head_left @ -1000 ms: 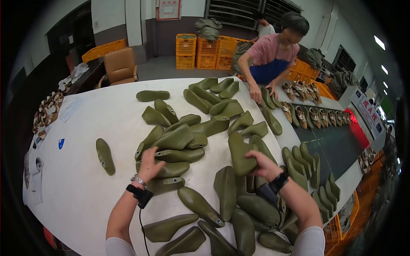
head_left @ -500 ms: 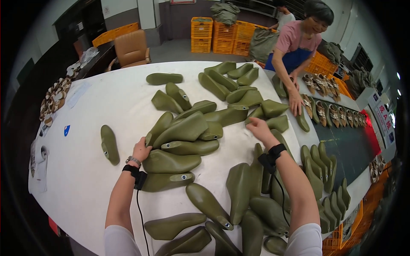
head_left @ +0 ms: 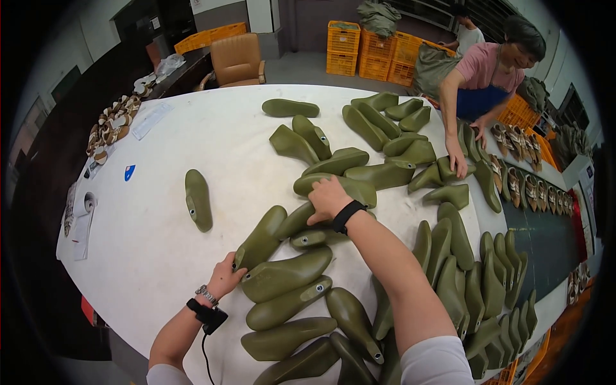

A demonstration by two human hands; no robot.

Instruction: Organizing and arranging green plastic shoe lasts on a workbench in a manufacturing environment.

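Green shoe lasts lie in a loose pile on the white table. My left hand (head_left: 226,277) is closed around the near end of a shoe last (head_left: 262,239), its fingertips close to the heel of another last (head_left: 289,274) beside it. Farther off, my right hand (head_left: 330,200) curls over a shoe last (head_left: 350,187) in the middle of the pile, thumb and fingers on opposite sides. Beneath that hand, a last (head_left: 296,220) and one with a metal-ringed hole (head_left: 316,239) are partly covered.
A single last (head_left: 197,200) lies apart on the left. Lasts stand in rows (head_left: 507,256) at the right edge, beside a dark belt (head_left: 542,234) with brown shoes (head_left: 531,192). Across the corner, a co-worker's hand (head_left: 457,160) touches a last. Orange crates (head_left: 343,48) stand behind.
My right hand has moved left from the right-hand lasts onto one in the middle pile. My left hand has come nearer with its last. The view has shifted; the co-worker reaches to another last.
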